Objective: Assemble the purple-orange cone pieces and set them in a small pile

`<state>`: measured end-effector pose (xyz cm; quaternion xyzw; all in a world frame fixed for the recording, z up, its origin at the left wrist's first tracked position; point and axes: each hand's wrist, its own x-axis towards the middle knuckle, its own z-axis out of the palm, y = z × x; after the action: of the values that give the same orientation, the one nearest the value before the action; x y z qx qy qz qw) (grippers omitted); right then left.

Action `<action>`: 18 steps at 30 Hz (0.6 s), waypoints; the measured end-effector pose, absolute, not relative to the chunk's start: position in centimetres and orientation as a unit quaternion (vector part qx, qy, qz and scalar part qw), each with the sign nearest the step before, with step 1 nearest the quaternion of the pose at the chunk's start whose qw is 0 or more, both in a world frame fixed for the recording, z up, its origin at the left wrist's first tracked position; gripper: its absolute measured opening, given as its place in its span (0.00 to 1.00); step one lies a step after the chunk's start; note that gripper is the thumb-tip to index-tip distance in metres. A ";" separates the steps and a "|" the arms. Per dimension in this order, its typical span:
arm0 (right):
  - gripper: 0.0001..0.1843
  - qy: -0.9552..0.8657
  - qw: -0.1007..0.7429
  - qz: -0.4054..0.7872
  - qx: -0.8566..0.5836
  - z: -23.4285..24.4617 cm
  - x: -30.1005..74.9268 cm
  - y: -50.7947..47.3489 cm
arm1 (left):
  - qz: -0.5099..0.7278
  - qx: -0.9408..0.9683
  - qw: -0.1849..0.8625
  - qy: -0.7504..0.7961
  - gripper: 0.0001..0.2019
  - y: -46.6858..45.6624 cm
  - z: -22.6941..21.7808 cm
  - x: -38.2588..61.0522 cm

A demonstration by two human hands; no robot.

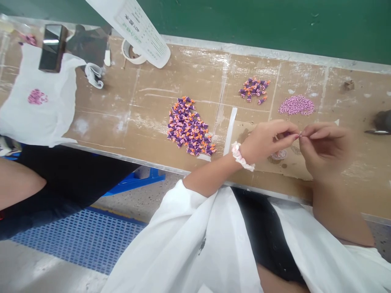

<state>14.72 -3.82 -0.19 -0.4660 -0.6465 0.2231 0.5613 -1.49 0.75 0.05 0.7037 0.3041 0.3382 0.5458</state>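
Hands: the left hand (265, 140) and the right hand (325, 148) meet fingertip to fingertip above the table (137, 106). Each thumb and forefinger is closed in a pinch, and the other fingers are curled.
Held thing: a tiny piece (299, 136) is nipped where the fingertips meet; it is too small to tell its kind.
Step in hand: by the look of it, fine joining or fitting, done in the air over the table's near edge.
Supplies: a big bead pile (191, 128), purple and orange, lies left of the left wrist. A small bead pile (253, 88) and a pink pile (296, 105) lie beyond the hands.
Between: a white strip (230, 130) lies between the big bead pile and the left hand.
Next move calls for: a steady, light pinch, as the tiny piece would slip easily.
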 end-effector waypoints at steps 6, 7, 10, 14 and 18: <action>0.18 -0.640 0.569 0.240 -0.457 -0.3 14.7 -3.9 | 0.361 0.787 0.409 0.286 0.12 0.5 -0.1 -1.4; 0.18 -0.641 0.567 0.240 -0.458 -0.3 14.6 -3.9 | 0.354 0.795 0.400 0.288 0.13 0.5 -0.2 -1.4; 0.15 -0.638 0.560 0.240 -0.470 -0.1 14.5 -3.9 | 0.328 0.809 0.382 0.304 0.14 0.5 -0.5 -1.2; 0.16 -0.629 0.560 0.248 -0.479 0.6 14.9 -4.1 | 0.371 0.779 0.410 0.296 0.13 0.9 -1.1 -1.0; 0.15 -0.672 0.428 0.332 -0.505 1.4 15.8 -4.4 | 0.417 0.680 0.524 0.300 0.12 1.3 -1.4 -1.2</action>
<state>15.82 -4.45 1.35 -0.5048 -0.6722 0.3320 0.4280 -1.21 1.27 -1.41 0.6797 0.2999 0.4170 0.5236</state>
